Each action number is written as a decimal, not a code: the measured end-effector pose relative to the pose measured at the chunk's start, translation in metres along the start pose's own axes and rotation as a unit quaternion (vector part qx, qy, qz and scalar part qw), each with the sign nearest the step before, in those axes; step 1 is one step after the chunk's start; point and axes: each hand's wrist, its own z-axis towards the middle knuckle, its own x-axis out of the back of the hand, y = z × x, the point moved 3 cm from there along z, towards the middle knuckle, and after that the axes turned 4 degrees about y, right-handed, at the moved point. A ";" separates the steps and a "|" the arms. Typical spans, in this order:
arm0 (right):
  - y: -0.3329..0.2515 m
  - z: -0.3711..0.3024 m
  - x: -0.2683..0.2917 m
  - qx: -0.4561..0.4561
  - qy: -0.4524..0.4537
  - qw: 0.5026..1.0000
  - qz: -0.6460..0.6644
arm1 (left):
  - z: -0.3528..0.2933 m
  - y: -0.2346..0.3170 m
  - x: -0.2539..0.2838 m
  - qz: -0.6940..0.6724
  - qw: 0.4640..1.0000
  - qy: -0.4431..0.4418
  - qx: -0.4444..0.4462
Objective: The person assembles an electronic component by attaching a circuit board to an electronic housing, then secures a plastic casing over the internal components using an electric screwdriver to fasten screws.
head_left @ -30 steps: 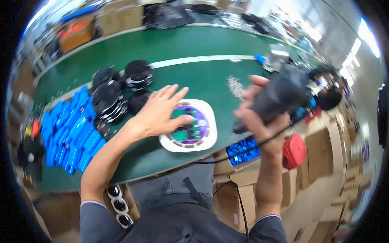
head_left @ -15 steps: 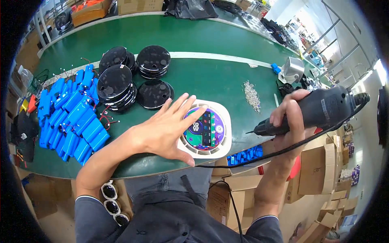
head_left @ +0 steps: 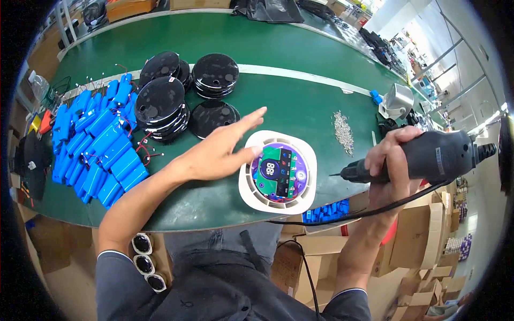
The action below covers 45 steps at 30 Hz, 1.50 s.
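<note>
A white rounded housing (head_left: 250,197) lies on the green table in front of me, with a purple and green circuit board (head_left: 270,170) and small display inside its ring. My left hand (head_left: 219,152) hovers at the housing's left side, fingers stretched out, the thumb over the board's edge; it holds nothing. In my right hand (head_left: 393,158) is a black electric screwdriver (head_left: 436,155), held level to the right of the housing. Its thin bit points left, apart from the board. A black cord (head_left: 375,211) runs from the tool's rear back under the wrist toward the table edge.
Blue wrapped battery packs (head_left: 101,144) with wires pile up at the left. Stacks of black round discs (head_left: 216,75) stand beyond my left hand. Small screws (head_left: 343,134) lie heaped at the right, near a metal cup (head_left: 397,101). Cardboard boxes (head_left: 412,235) stand below the table's right side.
My left hand has lifted off the circuit board and moved left, its fingers now beside the housing. The right hand still holds the screwdriver, at nearly the same place. The view has shifted slightly.
</note>
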 end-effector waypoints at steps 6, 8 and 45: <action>0.000 -0.009 -0.012 0.011 -0.034 0.998 0.054 | 0.003 -0.023 -0.013 -0.111 0.991 -0.019 0.069; -0.003 -0.017 -0.018 -0.021 -0.061 0.991 0.117 | 0.001 -0.022 -0.018 -0.106 0.991 -0.015 0.084; 0.034 0.007 -0.096 -0.065 -0.086 0.979 0.170 | 0.004 -0.041 -0.035 -0.140 0.987 0.048 0.065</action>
